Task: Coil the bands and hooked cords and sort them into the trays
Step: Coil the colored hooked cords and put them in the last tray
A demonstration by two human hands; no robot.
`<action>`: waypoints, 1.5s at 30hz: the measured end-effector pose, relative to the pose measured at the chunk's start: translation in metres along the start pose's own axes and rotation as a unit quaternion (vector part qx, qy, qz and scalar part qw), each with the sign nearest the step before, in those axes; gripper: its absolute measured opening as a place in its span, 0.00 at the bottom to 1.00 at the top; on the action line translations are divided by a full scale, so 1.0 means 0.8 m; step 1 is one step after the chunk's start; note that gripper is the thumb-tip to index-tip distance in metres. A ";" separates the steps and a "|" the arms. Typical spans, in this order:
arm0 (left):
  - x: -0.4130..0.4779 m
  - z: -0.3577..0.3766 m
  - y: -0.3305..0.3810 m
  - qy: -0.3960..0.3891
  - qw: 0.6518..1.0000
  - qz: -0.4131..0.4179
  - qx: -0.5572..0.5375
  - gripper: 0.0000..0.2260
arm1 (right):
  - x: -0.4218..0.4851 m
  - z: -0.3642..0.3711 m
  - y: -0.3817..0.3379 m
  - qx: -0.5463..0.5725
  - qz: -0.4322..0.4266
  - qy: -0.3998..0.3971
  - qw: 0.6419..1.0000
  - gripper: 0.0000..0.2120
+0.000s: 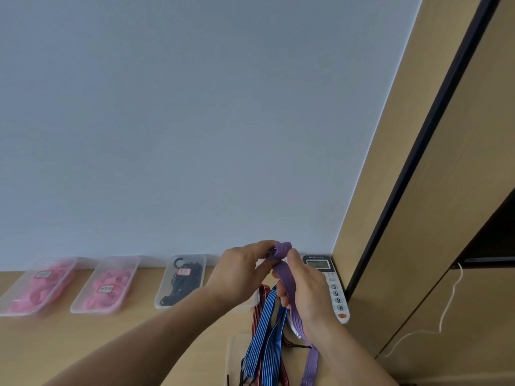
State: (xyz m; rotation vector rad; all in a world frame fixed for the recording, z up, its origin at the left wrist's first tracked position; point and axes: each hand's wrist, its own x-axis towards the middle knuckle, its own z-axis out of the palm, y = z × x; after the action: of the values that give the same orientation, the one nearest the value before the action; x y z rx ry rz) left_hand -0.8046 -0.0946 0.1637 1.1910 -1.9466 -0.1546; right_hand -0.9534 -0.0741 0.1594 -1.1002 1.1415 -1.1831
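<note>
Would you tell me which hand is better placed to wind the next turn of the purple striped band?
Right: the right hand grips the hanging length of the purple striped band, while the left hand pinches its coiled end.

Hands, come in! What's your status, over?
Left hand and right hand both pinch the purple band, coil begun. Tail hangs beside blue bands. Phone behind, not blocking.

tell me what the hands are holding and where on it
Both hold the purple band: the left hand pinches its rolled top end, the right hand grips the strap just below the roll.
</note>
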 end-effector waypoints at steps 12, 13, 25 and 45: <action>-0.009 0.004 -0.006 -0.051 0.984 -0.072 -0.155 0.30 | 0.003 -0.004 -0.003 0.052 -0.039 -0.020 0.998 0.23; -0.004 0.002 0.002 -0.068 0.948 -0.162 -0.266 0.26 | 0.004 -0.004 -0.004 0.047 -0.055 -0.026 0.997 0.20; 0.012 -0.014 0.029 -0.118 0.811 -0.263 -0.509 0.16 | 0.000 -0.006 -0.010 -0.028 -0.110 -0.022 0.993 0.11; -0.004 -0.017 0.008 0.010 1.000 -0.019 -0.002 0.12 | -0.002 -0.003 -0.014 0.002 0.018 -0.038 0.999 0.32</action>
State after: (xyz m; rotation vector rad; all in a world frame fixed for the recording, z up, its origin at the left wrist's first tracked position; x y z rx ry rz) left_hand -0.7985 -0.0843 0.1739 1.2243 -1.9061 -0.1661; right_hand -0.9570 -0.0731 0.1704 -1.1085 1.0964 -1.1054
